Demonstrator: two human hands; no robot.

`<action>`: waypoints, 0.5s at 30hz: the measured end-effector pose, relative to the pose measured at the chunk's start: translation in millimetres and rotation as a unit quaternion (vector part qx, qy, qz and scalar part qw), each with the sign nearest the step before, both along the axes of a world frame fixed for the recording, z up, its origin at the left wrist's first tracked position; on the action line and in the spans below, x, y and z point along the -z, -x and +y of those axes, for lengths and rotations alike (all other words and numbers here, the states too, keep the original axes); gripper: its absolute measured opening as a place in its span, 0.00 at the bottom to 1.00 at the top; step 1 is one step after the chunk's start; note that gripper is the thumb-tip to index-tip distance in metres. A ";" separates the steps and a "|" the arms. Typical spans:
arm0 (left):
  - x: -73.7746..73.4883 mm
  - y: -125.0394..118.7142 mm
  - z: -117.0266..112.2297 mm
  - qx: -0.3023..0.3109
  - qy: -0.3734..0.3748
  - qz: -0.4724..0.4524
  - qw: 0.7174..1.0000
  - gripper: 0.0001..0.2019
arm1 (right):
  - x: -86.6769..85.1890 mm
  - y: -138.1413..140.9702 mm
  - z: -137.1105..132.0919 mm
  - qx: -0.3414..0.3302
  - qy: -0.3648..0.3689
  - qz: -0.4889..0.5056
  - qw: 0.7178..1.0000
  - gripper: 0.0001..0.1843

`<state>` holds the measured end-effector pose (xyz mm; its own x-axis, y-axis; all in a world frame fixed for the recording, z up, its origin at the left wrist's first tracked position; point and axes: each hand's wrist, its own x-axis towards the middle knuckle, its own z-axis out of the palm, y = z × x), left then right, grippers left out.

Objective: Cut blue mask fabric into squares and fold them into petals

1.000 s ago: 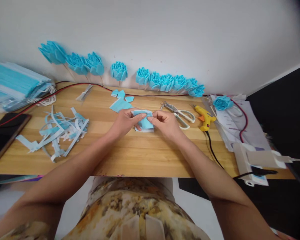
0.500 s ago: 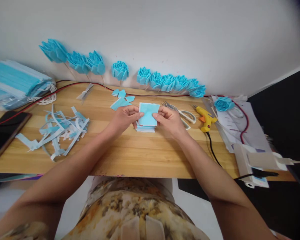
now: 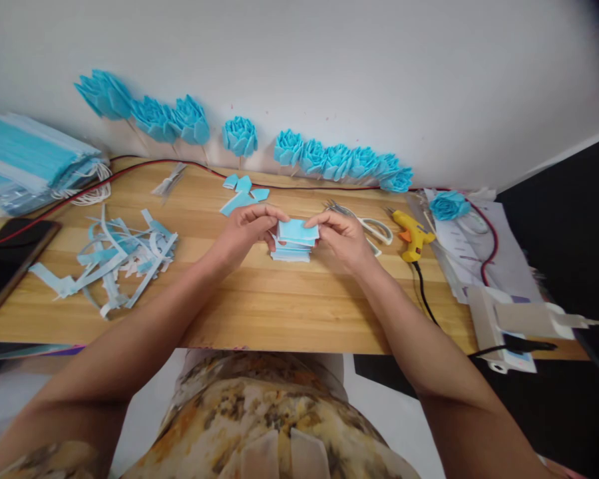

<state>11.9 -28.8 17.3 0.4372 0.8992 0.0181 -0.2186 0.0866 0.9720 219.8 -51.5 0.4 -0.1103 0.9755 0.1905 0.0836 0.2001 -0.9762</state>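
Between my hands, above the wooden table, is a light-blue fabric piece (image 3: 298, 231) with a white underside, its top edge bent over. My left hand (image 3: 252, 233) pinches its left side, and my right hand (image 3: 340, 238) grips the right end with thumb and fingers. Just below the held piece lie more blue and white fabric pieces (image 3: 290, 255), partly covered. Beyond my left hand rest several small blue cut pieces (image 3: 243, 193). White-handled scissors (image 3: 374, 229) lie beside my right hand, partly hidden by it.
Several blue fabric flowers (image 3: 239, 136) lean along the wall. Cut strips (image 3: 124, 259), a phone (image 3: 14, 259) and a stack of face masks (image 3: 34, 159) occupy the left. At right are a yellow glue gun (image 3: 412, 236), a power strip (image 3: 499, 326) and another flower (image 3: 448, 205).
The blue piece, held flat and square before, now looks shorter, its upper part folded or tilted over. Both hands have shifted slightly, with fingers raised to its top edge.
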 end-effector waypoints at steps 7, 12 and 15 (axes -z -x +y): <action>3.5 -4.5 1.8 -0.028 -0.066 0.059 0.996 0.08 | -6.1 -2.7 -2.0 0.013 -0.039 -0.085 0.995 0.09; 11.9 -8.4 -0.9 -0.039 -0.136 0.084 0.986 0.10 | -11.1 -3.5 -6.1 0.024 -0.066 -0.115 0.991 0.14; 15.5 -10.2 -4.5 -0.035 -0.188 0.111 0.975 0.10 | -12.5 1.9 -9.7 0.014 -0.070 -0.175 0.982 0.14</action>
